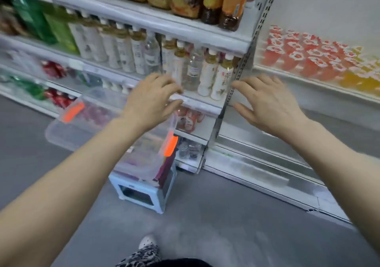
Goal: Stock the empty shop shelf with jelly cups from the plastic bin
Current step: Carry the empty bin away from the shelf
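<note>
Head view, looking down past two bare forearms stretched toward the shelving: the left hand (152, 100) hangs with its fingers loosely spread and slightly bent, holding nothing, in front of the rail below a row of white-labelled bottles (205, 75); whether the fingertips touch that rail I cannot tell through the blur. The right hand (269, 104) is also empty, palm down with fingers apart, just to the right of the perforated upright (234, 85) between the two shelf bays. The clear plastic bin (144, 164), with orange clips on its sides, sits on a small pale blue stool (141, 192) on the grey floor (205, 215), below the left forearm. Something purplish shows blurred inside it. Red and orange jelly cups (308, 59) stand in rows on the shelf (298, 77) in the right-hand bay, well up and right of the bin.
</note>
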